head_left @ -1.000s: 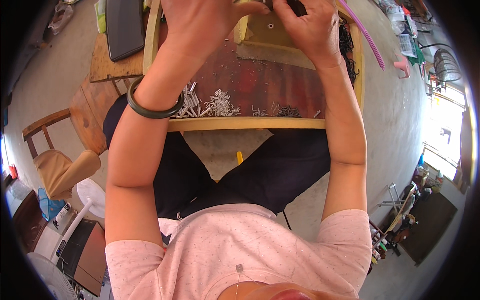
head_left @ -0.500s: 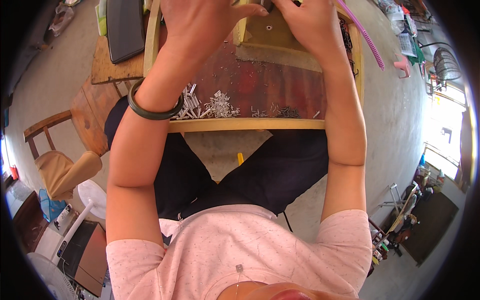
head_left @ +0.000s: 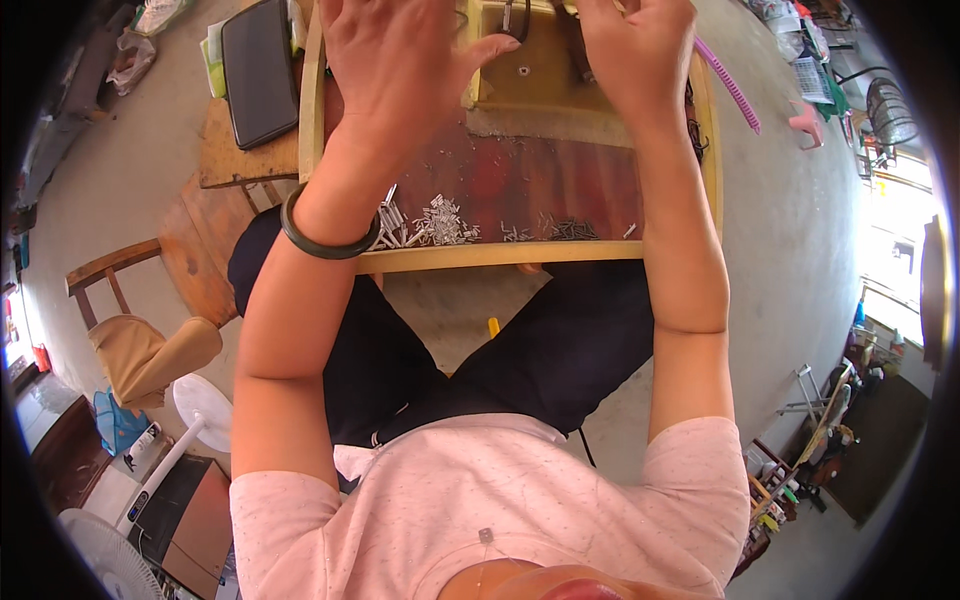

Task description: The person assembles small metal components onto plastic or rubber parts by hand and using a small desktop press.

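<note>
Drawn wider apart: left hand (head_left: 395,75) spread, right hand (head_left: 640,60) grip unclear, above wood-rimmed reddish worktop (head_left: 485,180); grey floor (head_left: 785,240) around.

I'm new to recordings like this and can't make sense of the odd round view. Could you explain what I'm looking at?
There is no robot here: a person works bare-handed. A wide fisheye camera on their head looks down, so straight edges bend. The left hand, with a dark bangle on its arm, and the right hand reach over a reddish-brown work surface with a pale wooden rim. Along the near rim lie small silvery pieces and darker pieces. A dark thing is beside the right fingers. The upper edge cuts off fingertips, so I can't tell what is held.
</note>
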`<action>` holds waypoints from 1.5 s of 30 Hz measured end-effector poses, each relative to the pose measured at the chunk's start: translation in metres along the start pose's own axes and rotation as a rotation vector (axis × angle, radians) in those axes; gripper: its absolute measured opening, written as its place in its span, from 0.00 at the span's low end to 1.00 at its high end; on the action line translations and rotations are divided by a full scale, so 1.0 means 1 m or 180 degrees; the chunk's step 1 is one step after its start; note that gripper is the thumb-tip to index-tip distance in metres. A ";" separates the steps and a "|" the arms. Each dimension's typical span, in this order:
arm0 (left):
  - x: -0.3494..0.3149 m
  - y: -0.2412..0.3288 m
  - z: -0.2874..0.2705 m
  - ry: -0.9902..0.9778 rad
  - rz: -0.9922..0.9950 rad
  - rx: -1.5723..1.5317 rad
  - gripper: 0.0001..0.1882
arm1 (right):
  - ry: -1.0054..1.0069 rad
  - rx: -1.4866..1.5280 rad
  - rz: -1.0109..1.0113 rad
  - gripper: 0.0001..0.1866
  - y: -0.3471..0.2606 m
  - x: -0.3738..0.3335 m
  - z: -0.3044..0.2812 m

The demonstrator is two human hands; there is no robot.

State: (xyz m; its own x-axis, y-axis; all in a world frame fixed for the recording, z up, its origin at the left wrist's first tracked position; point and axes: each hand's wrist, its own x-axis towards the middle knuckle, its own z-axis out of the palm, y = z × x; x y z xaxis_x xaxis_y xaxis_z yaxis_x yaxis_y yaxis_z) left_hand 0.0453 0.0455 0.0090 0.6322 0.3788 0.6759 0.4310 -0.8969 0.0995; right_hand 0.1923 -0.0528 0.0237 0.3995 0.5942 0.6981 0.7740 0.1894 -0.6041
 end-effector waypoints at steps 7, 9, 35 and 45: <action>-0.012 0.004 -0.008 0.0007 -0.0334 -0.0303 0.44 | -0.1112 -0.1425 0.1044 0.08 -0.048 -0.002 -0.012; -0.013 0.002 -0.005 0.0128 -0.0307 -0.0296 0.42 | -0.1009 -0.0969 0.0795 0.08 -0.040 -0.008 -0.020; -0.021 -0.036 -0.036 0.0458 -0.0852 -0.1706 0.12 | -0.2479 -0.0721 -0.1159 0.07 -0.060 -0.100 0.059; -0.029 -0.026 -0.049 -0.0300 -0.0870 -0.2819 0.11 | -0.2466 -0.0095 -0.0297 0.06 -0.063 -0.074 0.017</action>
State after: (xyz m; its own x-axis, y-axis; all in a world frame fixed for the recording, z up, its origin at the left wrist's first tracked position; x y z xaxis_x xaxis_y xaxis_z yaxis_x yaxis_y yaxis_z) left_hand -0.0156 0.0464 0.0224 0.6477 0.5846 0.4885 -0.0512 -0.6063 0.7936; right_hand 0.1055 -0.0954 0.0039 -0.1163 0.9554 0.2713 0.8049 0.2507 -0.5379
